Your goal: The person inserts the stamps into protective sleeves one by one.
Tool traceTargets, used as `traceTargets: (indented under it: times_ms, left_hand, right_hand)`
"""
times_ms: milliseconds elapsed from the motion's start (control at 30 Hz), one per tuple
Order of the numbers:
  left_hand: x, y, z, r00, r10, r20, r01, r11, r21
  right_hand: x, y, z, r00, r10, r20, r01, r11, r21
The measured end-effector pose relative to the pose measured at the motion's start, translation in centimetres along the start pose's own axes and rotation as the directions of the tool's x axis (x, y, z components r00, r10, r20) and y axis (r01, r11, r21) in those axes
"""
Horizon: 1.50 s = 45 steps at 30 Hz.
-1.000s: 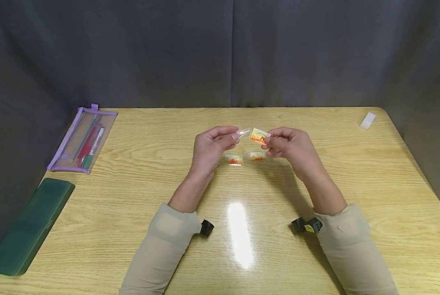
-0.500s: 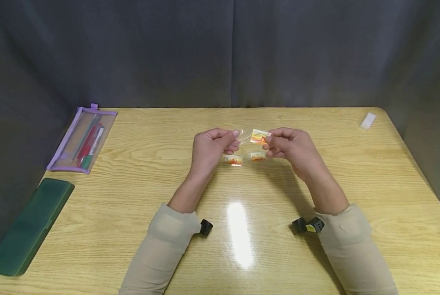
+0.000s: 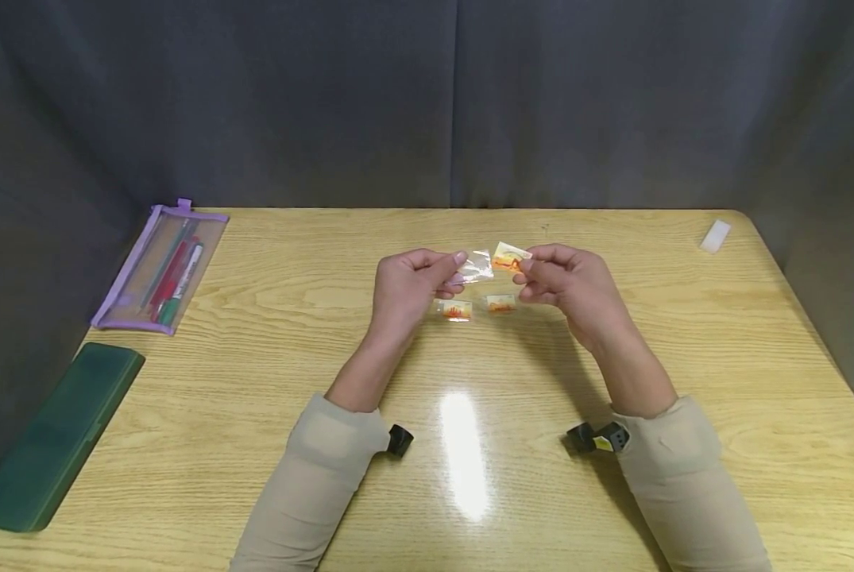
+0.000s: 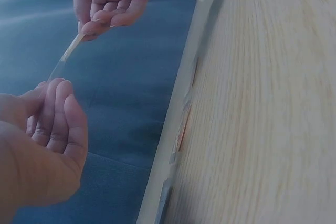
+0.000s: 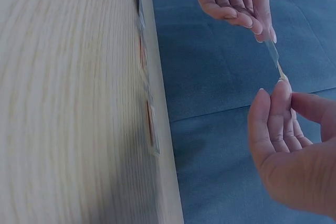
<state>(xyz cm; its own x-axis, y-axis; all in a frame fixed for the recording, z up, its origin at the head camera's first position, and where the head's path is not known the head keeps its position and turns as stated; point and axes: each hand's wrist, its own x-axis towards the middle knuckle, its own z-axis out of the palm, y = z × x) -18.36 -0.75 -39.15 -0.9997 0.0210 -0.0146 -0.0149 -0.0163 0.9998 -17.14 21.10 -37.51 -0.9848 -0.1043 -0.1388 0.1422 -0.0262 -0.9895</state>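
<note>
Between the thumb and fingers of my left hand [image 3: 407, 286] is a small clear plastic sleeve [image 3: 478, 267]. My right hand [image 3: 569, 290] pinches a small yellow-and-orange stamp [image 3: 510, 258] by its right side. In the head view, the stamp's left edge is close to the sleeve's far end; in the right wrist view, the sleeve [image 5: 272, 52] and stamp [image 5: 282, 72] line up edge-on and seem to meet. Both are held above the table. Below them lie two similar stamps in clear sleeves, a left one [image 3: 457, 311] and a right one [image 3: 500, 303].
On the wooden table [image 3: 255, 445], a purple-edged mesh pouch [image 3: 165, 270] with pens lies at the far left. A dark green case [image 3: 62, 437] sits nearer on that side. A white block [image 3: 716, 236] is at the far right. Dark curtains [image 3: 326, 103] surround the table.
The clear sleeve has turned from nearly edge-on to show its flat face. The stamp has tilted and shifted slightly up and right. The two stamps on the table have stayed put.
</note>
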Motion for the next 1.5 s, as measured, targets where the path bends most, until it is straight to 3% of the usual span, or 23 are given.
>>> traceTargets:
  times_ms: [267, 567, 967, 1167, 1333, 1500]
  left_hand:
    - [-0.06, 0.07, 0.03, 0.999, 0.029, -0.019, -0.029, 1.000, 0.010]
    - [-0.10, 0.21, 0.02, 1.000, 0.021, -0.004, -0.021, 1.000, 0.012]
    - [-0.03, 0.23, -0.01, 0.999, 0.044, 0.007, -0.044, 0.999, 0.018]
    - [-0.21, 0.33, 0.04, 0.998, 0.063, 0.005, -0.063, 0.997, 0.044]
    - [-0.28, 0.43, 0.05, 0.998, 0.065, 0.001, -0.065, 0.992, 0.107]
    - [-0.22, 0.46, -0.11, 0.998, 0.051, 0.037, -0.056, 0.987, 0.151]
  right_hand:
    - [-0.11, -0.04, 0.10, 0.999, 0.025, 0.025, -0.025, 0.999, -0.028]
    - [0.01, 0.07, 0.01, 0.994, 0.078, 0.074, -0.066, 0.986, -0.154]
    - [-0.02, -0.06, -0.22, 0.992, 0.098, 0.074, -0.086, 0.985, -0.150]
    - [-0.02, -0.04, -0.31, 0.994, 0.073, 0.084, -0.059, 0.986, -0.154]
    - [-0.05, -0.10, -0.51, 0.992, 0.087, 0.095, -0.061, 0.967, -0.249]
    - [-0.11, -0.07, -0.59, 0.987, 0.108, 0.121, -0.062, 0.940, -0.335]
